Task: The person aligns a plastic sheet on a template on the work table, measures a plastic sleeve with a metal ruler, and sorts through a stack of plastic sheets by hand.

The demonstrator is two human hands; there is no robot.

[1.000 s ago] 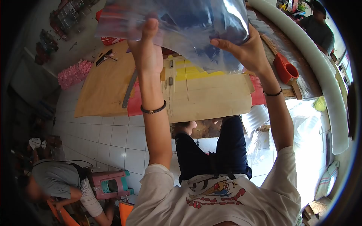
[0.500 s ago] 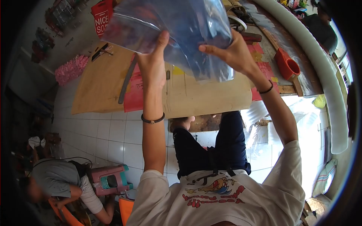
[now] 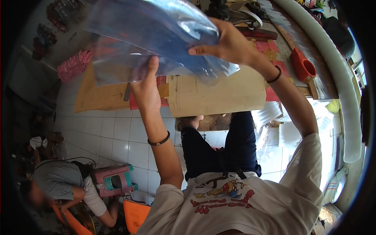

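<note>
Between my hands, raised over the workbench, are glossy clear plastic sheets with a bluish tint. My left hand grips their lower edge, thumb on top and fingers hidden beneath. On the right side my right hand pinches the sheets, its thumb lying across the front face. The layers fan apart toward the left. Below them lies a tan board on the bench, with red sheets showing at its side. Part of a metal ruler shows beneath the plastic.
A red holder stands at the bench's right, near a long white foam roll. At lower left a co-worker bends over orange material beside a pink and teal stool. A pink bundle lies at far left.
The plastic sheets have swung left and spread out, covering more of the ruler. Both hands have moved left with them, still gripping.
</note>
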